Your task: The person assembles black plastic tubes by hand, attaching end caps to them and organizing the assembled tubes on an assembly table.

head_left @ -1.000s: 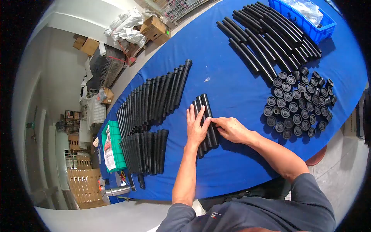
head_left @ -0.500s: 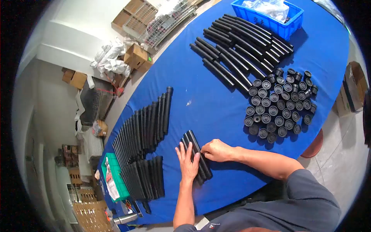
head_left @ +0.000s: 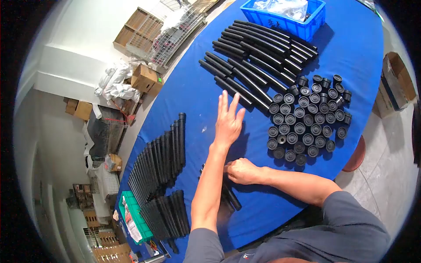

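My left hand (head_left: 228, 126) is stretched forward over the blue cloth with its fingers spread, holding nothing. Its fingertips come near the closest black tubes (head_left: 239, 94) of the far pile. Below, my right hand (head_left: 244, 171) is curled closed beside a few short black tubes (head_left: 230, 197). Whatever its fingers pinch, if anything, is hidden. My left forearm covers part of those short tubes. To the right of the far pile lies a cluster of round black caps (head_left: 299, 128), several of them with ringed ends facing up.
Rows of black tubes with wider ends (head_left: 164, 158) lie at the left of the blue-covered table (head_left: 197, 105). A green bin (head_left: 133, 219) sits at the left edge, and a blue crate (head_left: 302, 28) holding clear plastic stands at the back. A cardboard box (head_left: 394, 83) is off to the right.
My left hand has lifted off the short tubes and reached forward towards the far pile, fingers spread. My right hand remains closed beside the short tubes. The whole view has shifted slightly.
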A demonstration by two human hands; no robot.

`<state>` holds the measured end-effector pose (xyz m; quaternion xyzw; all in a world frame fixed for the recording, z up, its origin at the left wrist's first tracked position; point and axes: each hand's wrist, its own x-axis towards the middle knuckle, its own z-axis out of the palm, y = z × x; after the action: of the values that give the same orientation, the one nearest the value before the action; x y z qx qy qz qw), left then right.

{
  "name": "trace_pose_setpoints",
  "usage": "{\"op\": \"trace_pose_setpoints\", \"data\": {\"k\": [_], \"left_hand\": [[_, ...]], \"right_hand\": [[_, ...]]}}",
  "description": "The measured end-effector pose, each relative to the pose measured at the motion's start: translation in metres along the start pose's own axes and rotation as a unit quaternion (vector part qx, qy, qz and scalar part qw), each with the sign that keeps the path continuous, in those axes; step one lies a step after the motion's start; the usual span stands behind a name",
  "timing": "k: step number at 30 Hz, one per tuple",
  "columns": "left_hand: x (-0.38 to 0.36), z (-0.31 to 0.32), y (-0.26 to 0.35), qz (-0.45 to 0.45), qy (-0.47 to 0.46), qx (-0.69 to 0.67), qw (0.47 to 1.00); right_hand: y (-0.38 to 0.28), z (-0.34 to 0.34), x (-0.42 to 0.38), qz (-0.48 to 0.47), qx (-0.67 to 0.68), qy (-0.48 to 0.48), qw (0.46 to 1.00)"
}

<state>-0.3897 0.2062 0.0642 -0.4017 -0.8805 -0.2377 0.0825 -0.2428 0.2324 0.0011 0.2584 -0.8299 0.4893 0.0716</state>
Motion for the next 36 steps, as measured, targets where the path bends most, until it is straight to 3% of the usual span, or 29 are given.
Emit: {"op": "trace_pose_setpoints", "data": {"k": [3, 7, 16, 20, 25, 31, 33, 34, 36], "left_hand": [[0.031, 0.034, -0.009, 0.017, -0.020, 0.028, 0.999], [0.043, 0.048, -0.017, -0.036, -0.077, 0.050, 0.995], [0.023, 0.039, -0.028, -0.090, 0.026, 0.011, 0.995], [0.019, 0.041, -0.031, -0.099, -0.049, 0.059, 0.992], [0.012, 0.036, -0.038, -0.149, 0.018, 0.025, 0.988], [0.012, 0.012, -0.038, -0.205, -0.006, 0.038, 0.978], [0.016, 0.002, -0.037, -0.223, -0.038, 0.034, 0.973], [0.015, 0.006, -0.041, -0.182, -0.003, 0.046, 0.982], [0.016, 0.018, -0.052, -0.098, 0.067, 0.067, 0.991]], "right_hand": [[0.001, 0.000, 0.000, -0.009, 0.006, -0.002, 1.000], [0.001, 0.000, 0.000, -0.014, 0.034, -0.003, 0.999], [-0.003, -0.003, 0.002, 0.014, 0.003, -0.023, 1.000], [-0.001, -0.001, 0.002, 0.014, -0.005, -0.022, 1.000], [-0.008, -0.010, 0.002, 0.030, 0.003, -0.033, 0.999], [-0.005, -0.003, 0.001, 0.028, 0.025, 0.002, 0.999], [-0.008, -0.006, 0.002, 0.009, 0.056, 0.086, 0.995], [-0.008, -0.006, 0.002, 0.000, 0.071, 0.127, 0.989], [-0.007, -0.006, 0.001, -0.019, 0.074, 0.100, 0.992]]}}
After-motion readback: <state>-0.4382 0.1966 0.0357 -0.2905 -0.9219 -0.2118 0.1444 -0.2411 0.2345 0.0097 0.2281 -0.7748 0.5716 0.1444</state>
